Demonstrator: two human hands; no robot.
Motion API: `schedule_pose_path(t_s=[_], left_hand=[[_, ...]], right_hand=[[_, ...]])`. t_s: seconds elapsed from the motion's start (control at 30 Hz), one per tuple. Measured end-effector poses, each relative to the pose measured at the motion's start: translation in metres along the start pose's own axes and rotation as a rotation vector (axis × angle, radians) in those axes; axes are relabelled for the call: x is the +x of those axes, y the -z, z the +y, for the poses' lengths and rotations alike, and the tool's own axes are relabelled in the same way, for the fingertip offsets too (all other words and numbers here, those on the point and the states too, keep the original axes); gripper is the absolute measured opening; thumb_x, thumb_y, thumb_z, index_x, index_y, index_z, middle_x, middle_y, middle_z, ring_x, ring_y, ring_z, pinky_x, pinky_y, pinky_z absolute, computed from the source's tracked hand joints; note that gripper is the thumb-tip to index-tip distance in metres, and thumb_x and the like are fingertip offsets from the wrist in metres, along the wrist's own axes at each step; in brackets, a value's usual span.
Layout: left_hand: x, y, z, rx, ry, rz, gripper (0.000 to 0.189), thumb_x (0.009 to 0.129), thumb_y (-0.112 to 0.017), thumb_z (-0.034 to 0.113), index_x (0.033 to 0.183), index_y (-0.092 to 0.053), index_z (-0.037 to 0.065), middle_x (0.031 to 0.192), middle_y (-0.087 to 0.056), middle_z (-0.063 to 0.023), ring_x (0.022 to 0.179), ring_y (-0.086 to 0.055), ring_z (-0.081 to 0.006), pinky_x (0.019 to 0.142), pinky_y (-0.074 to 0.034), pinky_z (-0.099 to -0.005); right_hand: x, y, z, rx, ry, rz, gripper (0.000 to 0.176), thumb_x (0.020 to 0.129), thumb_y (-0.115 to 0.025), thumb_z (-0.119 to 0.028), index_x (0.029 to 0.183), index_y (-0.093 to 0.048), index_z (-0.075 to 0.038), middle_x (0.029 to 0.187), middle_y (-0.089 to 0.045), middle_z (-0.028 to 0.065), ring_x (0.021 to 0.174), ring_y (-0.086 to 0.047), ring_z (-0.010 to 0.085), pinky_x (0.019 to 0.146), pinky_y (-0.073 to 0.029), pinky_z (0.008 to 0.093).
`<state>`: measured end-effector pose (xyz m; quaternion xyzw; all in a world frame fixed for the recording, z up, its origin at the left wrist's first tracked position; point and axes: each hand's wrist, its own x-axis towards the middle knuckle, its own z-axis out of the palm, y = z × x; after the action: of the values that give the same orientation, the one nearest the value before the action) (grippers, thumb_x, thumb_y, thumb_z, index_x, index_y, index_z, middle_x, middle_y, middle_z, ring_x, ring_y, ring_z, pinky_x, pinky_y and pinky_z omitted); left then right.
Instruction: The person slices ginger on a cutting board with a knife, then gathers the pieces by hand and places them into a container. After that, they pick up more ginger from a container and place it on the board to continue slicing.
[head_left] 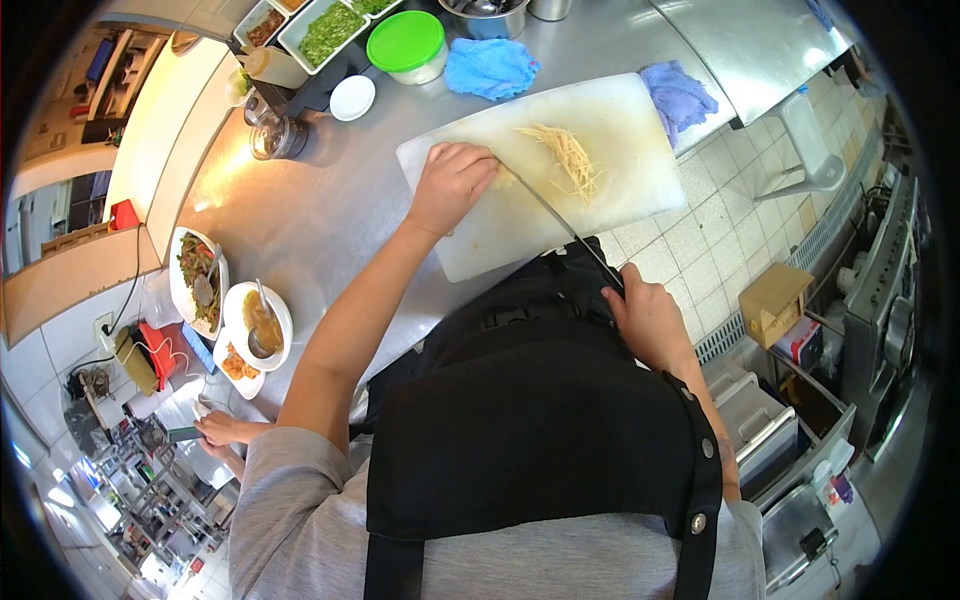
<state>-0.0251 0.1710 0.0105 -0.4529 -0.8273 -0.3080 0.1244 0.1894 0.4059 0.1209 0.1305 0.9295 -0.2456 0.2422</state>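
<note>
A long kitchen knife (552, 212) reaches across the white cutting board (470, 245), its handle inside my right hand (648, 318). My left hand (455, 183) rests on the board's left part with its fingers bent together, beside the blade's far end. Whatever lies under those fingertips is mostly hidden; a little pale yellow material shows by the blade there. To the right of the blade, a loose heap of thin pale yellow strips (570, 160) lies on the board.
Blue cloth (490, 68) and purple cloth (678, 100) flank the board. Behind stand a green-lidded tub (406, 45), a white lid (352, 98) and a glass jar (278, 138). Food dishes, including a white bowl (284, 312), sit left. Another person's hands (222, 430) show at lower left.
</note>
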Motion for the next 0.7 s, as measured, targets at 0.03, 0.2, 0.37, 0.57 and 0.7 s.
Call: schedule_pose_path(t_s=[0.03,0.2,0.37,0.57,0.7], left_hand=[[0.0,0.0,0.0,-0.008,0.002,0.001,0.011,0.081,-0.074,0.013,0.091,-0.071,0.008,0.097,-0.067,-0.0019,0.093,-0.063,-0.0206,0.088,-0.044,-0.0372],[-0.004,-0.003,0.005,-0.012,0.053,0.017,0.014,0.078,-0.076,0.008,0.091,-0.072,0.005,0.098,-0.068,-0.0047,0.093,-0.064,-0.0246,0.085,-0.048,-0.0373],[-0.006,-0.006,0.018,0.002,0.089,0.055,0.013,0.078,-0.075,0.008,0.09,-0.071,0.004,0.097,-0.068,-0.0058,0.092,-0.064,-0.0249,0.084,-0.049,-0.0369],[-0.01,-0.015,0.02,-0.068,0.195,0.11,0.011,0.078,-0.074,0.007,0.088,-0.07,0.004,0.096,-0.067,-0.0067,0.093,-0.063,-0.0249,0.082,-0.05,-0.0365],[-0.01,-0.017,0.021,-0.089,0.207,0.133,0.011,0.078,-0.075,0.007,0.087,-0.07,0.003,0.096,-0.067,-0.0075,0.092,-0.064,-0.026,0.082,-0.051,-0.0372]], right_hand=[[0.0,0.0,-0.001,-0.007,-0.002,0.001,0.028,0.097,-0.06,-0.025,0.099,-0.048,0.0,0.071,-0.065,0.0283,0.068,-0.065,0.0482,0.062,-0.052,0.0554],[0.003,-0.004,-0.003,-0.013,0.004,0.009,0.028,0.097,-0.059,-0.025,0.099,-0.048,0.0,0.073,-0.065,0.0289,0.069,-0.065,0.0483,0.062,-0.052,0.0555],[0.008,-0.004,-0.008,-0.021,-0.012,0.029,0.027,0.098,-0.058,-0.025,0.098,-0.047,0.0,0.073,-0.065,0.0296,0.07,-0.065,0.0492,0.062,-0.052,0.056],[0.002,-0.003,-0.009,-0.008,-0.132,0.117,0.027,0.099,-0.057,-0.025,0.098,-0.047,0.0,0.073,-0.065,0.03,0.07,-0.065,0.0498,0.062,-0.052,0.0565],[0.01,0.0,-0.017,0.005,-0.053,0.045,0.027,0.099,-0.057,-0.024,0.098,-0.047,0.0,0.073,-0.065,0.0302,0.07,-0.065,0.0503,0.063,-0.052,0.0573]])
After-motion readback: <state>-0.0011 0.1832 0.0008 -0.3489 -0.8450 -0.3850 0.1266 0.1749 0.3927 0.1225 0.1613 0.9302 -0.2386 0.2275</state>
